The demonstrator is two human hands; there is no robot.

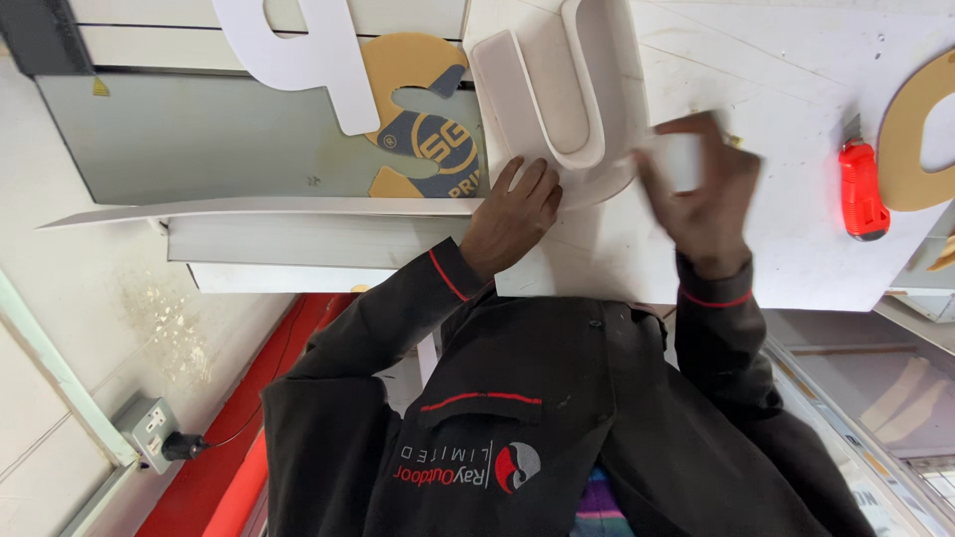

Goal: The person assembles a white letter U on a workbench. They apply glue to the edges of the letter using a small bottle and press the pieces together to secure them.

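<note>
A white U-shaped channel letter (557, 89) lies on the white worktable (796, 80). My left hand (512, 219) rests flat with fingers spread at the letter's lower curve, touching its rim. My right hand (701, 194) is blurred by motion at the right side of the curve. It grips a small white piece (681, 159) against the letter's outer wall. Both arms are in dark sleeves with red piping.
A red utility knife (860, 189) lies at the table's right, beside a tan cut-out letter (915, 129). A white flat letter (298, 50) and a tan printed offcut (418, 109) lie at the left. A long white strip (259, 207) juts leftwards. A wall socket (154, 430) sits lower left.
</note>
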